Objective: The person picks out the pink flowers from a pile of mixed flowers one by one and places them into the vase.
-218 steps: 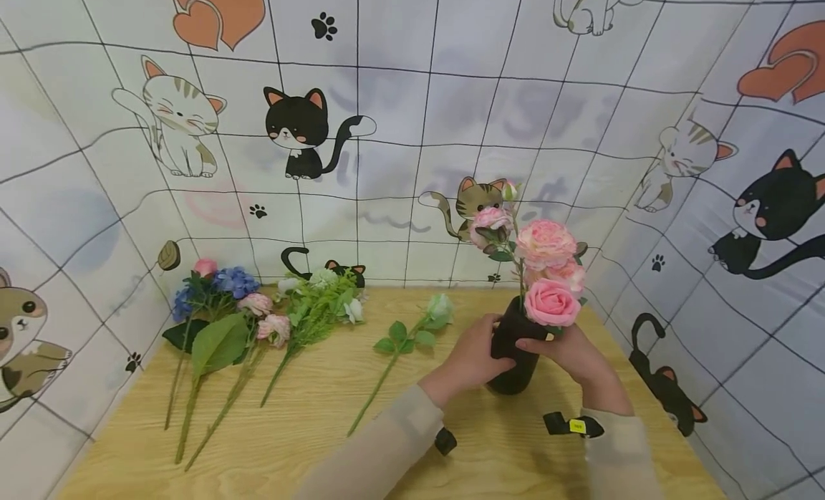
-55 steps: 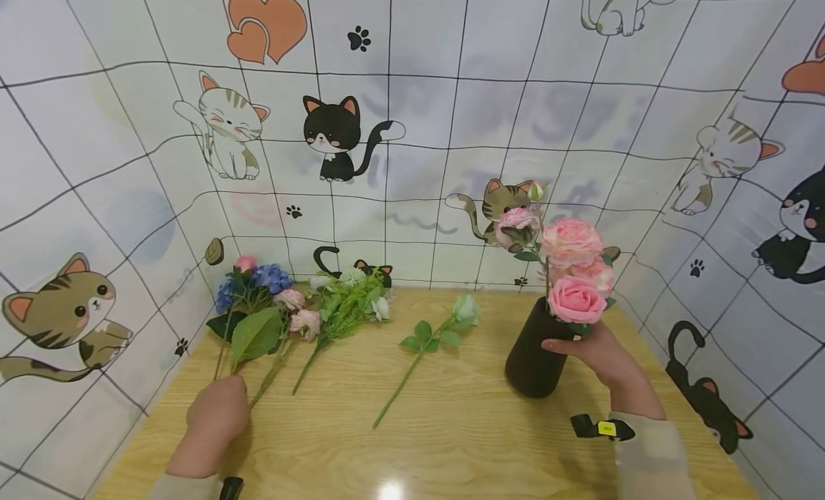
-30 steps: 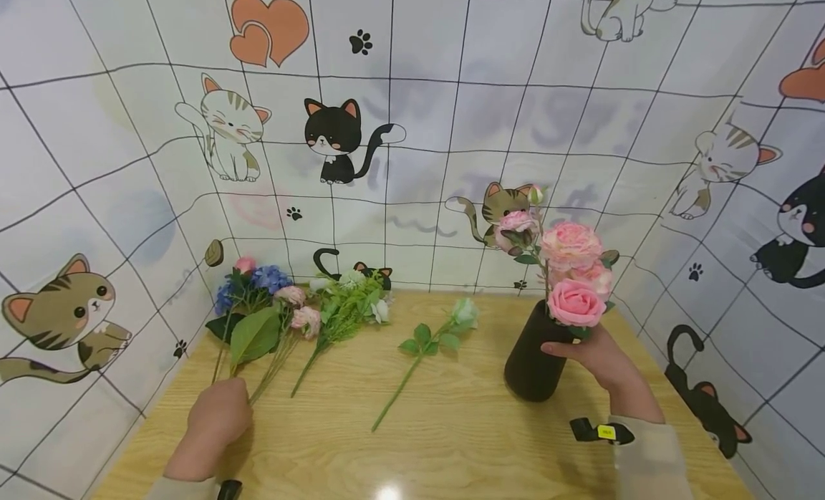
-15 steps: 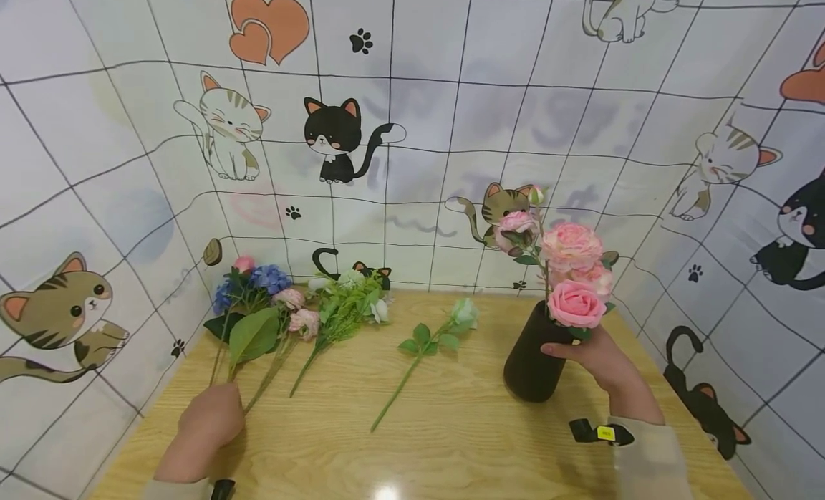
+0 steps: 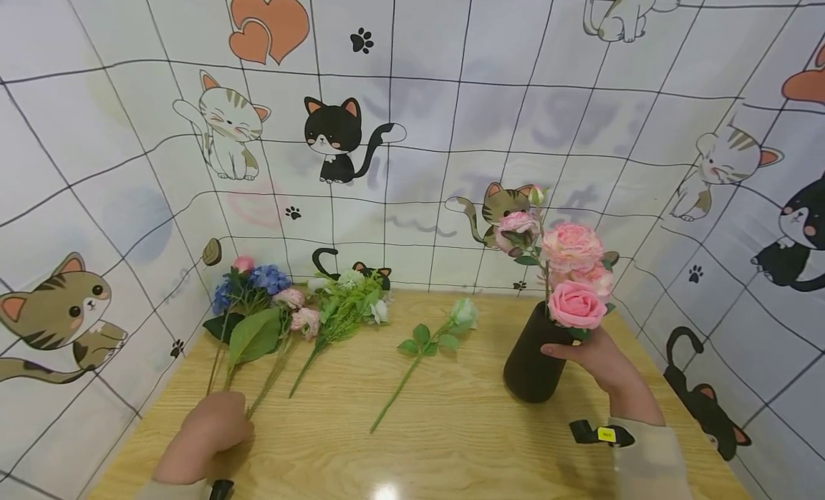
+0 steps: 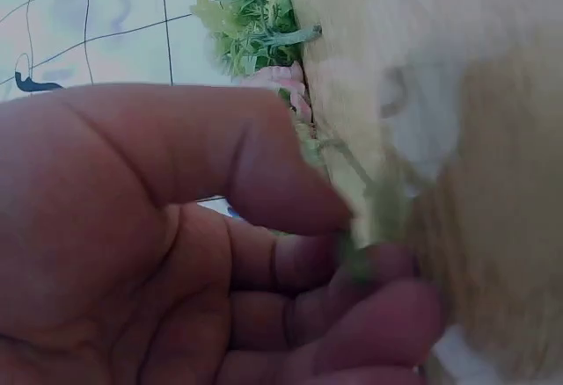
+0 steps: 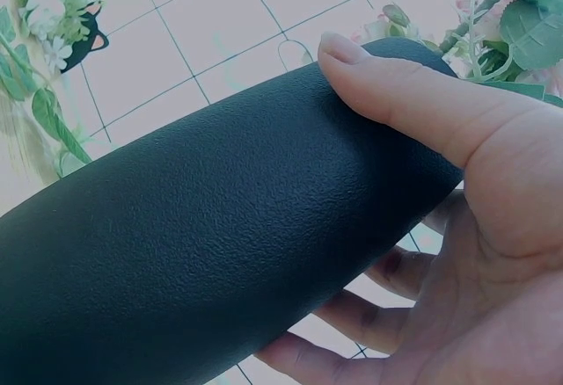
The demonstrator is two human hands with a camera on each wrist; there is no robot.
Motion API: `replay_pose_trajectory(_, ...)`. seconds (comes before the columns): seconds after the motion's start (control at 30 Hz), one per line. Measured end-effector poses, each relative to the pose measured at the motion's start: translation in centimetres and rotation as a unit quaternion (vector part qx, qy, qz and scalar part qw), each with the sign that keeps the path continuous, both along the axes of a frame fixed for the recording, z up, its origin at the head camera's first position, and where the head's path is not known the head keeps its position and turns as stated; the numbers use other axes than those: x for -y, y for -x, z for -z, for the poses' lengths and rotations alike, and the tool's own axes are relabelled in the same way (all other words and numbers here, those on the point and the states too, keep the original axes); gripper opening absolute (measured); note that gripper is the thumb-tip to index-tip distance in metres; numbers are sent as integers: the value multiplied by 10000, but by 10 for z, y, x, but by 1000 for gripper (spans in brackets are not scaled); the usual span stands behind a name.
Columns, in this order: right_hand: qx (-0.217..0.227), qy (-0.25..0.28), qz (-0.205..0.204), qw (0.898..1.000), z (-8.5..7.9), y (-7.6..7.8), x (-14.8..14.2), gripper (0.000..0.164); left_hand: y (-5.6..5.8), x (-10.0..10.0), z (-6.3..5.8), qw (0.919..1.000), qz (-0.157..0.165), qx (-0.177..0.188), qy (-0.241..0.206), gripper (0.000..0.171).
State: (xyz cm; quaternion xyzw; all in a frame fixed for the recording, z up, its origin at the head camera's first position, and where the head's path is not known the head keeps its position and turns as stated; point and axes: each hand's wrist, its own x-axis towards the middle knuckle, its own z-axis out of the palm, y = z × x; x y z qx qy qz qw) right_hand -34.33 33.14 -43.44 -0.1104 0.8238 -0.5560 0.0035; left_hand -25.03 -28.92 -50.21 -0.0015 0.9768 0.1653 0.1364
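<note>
At the table's left front, my left hand (image 5: 215, 422) pinches a green flower stem (image 6: 356, 260) between thumb and fingers. Beyond it lie a blue hydrangea (image 5: 271, 279) with a large green leaf (image 5: 254, 339), and pale pink flowers (image 5: 304, 321); which bloom belongs to the pinched stem is unclear. On the right, my right hand (image 5: 606, 364) grips a black vase (image 5: 531, 367) near its mouth, thumb across the front and fingers behind. The vase leans slightly right. Pink roses (image 5: 576, 304) and a paler pink peony-like bloom (image 5: 572, 246) stand in it.
A leafy white-flowered spray (image 5: 348, 306) lies right of the pink flowers. A single pale green-white rose (image 5: 464, 314) lies mid-table on the wooden tabletop (image 5: 445, 428). A cat-printed wall covering (image 5: 425, 113) encloses the back and sides.
Earlier both hands held the vase. My left hand has since left it and gone to the stems on the left, lately shifting slightly nearer. The right hand keeps its grip.
</note>
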Motion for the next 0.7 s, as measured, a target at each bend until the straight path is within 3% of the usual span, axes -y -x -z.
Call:
replay_pose_trajectory(0.13,0,-18,-16,10000,-1,-1,0,119,2,-1,4,9987,156,-466,164,16)
replay_pose_trajectory(0.33,32,-96,21,9999,1,-1,0,120,4,3,8,9965,-5,-835,-64,35)
replay_pose_trajectory(0.7,15,-72,9,10000,2,1,-1,120,8,0,7,9921,-438,-809,-857,44)
